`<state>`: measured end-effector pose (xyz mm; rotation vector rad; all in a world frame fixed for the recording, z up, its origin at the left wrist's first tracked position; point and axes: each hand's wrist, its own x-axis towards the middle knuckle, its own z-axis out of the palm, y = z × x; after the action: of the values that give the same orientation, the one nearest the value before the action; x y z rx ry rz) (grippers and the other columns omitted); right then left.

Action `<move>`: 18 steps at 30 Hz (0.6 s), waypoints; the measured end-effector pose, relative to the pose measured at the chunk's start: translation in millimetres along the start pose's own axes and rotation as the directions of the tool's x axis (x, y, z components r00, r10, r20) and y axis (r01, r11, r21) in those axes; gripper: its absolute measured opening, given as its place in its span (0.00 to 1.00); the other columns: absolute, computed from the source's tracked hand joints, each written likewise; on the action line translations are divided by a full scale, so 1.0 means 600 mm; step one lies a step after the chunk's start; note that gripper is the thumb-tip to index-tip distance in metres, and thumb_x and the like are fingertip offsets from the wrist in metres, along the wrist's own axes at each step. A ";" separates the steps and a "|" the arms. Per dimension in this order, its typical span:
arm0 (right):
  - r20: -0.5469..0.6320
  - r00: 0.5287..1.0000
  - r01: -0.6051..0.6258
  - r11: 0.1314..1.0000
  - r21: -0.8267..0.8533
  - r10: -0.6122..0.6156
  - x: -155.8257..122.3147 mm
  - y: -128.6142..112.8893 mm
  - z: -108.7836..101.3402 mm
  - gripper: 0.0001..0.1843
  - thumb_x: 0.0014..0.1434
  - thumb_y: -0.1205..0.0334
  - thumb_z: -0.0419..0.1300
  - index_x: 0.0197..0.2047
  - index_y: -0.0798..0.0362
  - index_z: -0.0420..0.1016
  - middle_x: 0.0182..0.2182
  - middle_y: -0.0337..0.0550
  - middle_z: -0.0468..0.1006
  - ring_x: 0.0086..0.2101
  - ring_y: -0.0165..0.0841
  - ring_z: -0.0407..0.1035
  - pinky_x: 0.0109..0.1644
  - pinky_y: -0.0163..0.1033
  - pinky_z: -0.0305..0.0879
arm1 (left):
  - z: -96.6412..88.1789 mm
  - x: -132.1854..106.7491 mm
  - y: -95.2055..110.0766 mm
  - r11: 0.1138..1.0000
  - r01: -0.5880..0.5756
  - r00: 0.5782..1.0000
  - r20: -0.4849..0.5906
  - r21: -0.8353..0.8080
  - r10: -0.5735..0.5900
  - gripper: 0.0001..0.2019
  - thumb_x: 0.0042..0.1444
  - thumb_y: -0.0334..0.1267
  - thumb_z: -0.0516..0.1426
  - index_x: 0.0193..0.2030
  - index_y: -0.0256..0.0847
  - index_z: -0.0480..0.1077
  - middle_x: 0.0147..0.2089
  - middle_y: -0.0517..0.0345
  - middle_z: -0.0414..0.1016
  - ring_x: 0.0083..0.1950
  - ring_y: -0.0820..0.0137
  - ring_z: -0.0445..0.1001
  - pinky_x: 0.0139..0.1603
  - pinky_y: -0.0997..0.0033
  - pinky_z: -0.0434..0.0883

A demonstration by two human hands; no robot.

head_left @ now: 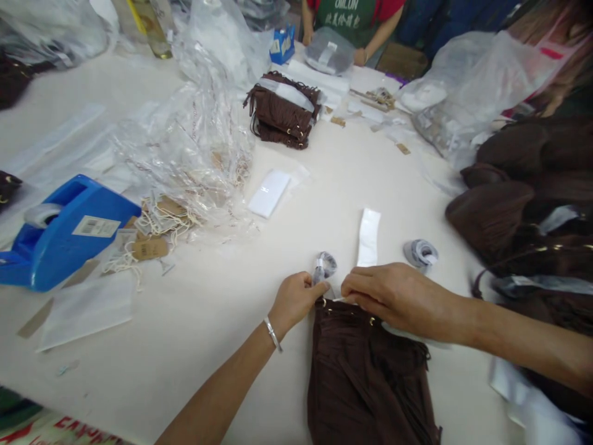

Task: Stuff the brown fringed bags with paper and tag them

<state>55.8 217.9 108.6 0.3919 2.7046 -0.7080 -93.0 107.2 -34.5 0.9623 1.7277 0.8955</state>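
A brown fringed garment (365,383) lies on the white table (208,321) in front of me, its top edge toward the middle. My left hand (296,300), with a silver bracelet on the wrist, is closed in a pinch at the garment's top left corner, right by a small grey crumpled strip (325,264). My right hand (386,293) lies closed over the top edge, fingers pressed on a white paper strip (369,238) that sticks out beyond it.
A blue tape dispenser (65,232) stands at the left beside paper tags with strings (152,232) and clear plastic bags (194,142). A folded brown garment stack (282,114) sits farther back. More brown garments (528,210) pile at the right. A person in a green apron (354,18) works opposite.
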 end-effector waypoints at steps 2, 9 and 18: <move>0.019 1.000 -0.025 0.995 0.092 0.023 0.009 0.011 0.001 0.08 0.64 0.65 0.51 0.42 0.50 0.71 0.33 0.38 0.75 0.32 0.30 0.68 0.36 0.34 0.57 | -0.003 -0.002 0.002 1.000 -0.023 1.000 -0.007 -0.020 0.023 0.20 0.54 0.55 0.55 0.24 0.40 0.67 0.22 0.66 0.64 0.26 0.74 0.62 0.27 0.73 0.54; 0.111 0.986 -0.160 0.913 0.374 0.127 0.033 0.049 0.020 0.09 0.59 0.68 0.53 0.40 0.52 0.73 0.28 0.36 0.74 0.29 0.29 0.68 0.33 0.32 0.59 | -0.017 -0.017 0.008 0.988 -0.064 0.998 -0.014 -0.143 0.063 0.15 0.55 0.51 0.56 0.30 0.40 0.71 0.30 0.62 0.69 0.32 0.72 0.66 0.33 0.73 0.60; 0.099 0.995 -0.065 0.874 0.482 0.019 0.052 0.090 0.059 0.12 0.56 0.71 0.53 0.40 0.53 0.74 0.30 0.36 0.75 0.29 0.28 0.67 0.34 0.30 0.59 | -0.017 -0.045 0.019 0.985 0.013 0.998 -0.061 -0.169 -0.024 0.13 0.61 0.48 0.52 0.33 0.41 0.66 0.25 0.65 0.62 0.27 0.75 0.60 0.28 0.75 0.56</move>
<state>53.9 250.8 45.0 0.5165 2.3968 -1.3635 -93.0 86.2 -11.5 0.8126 1.6802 1.0519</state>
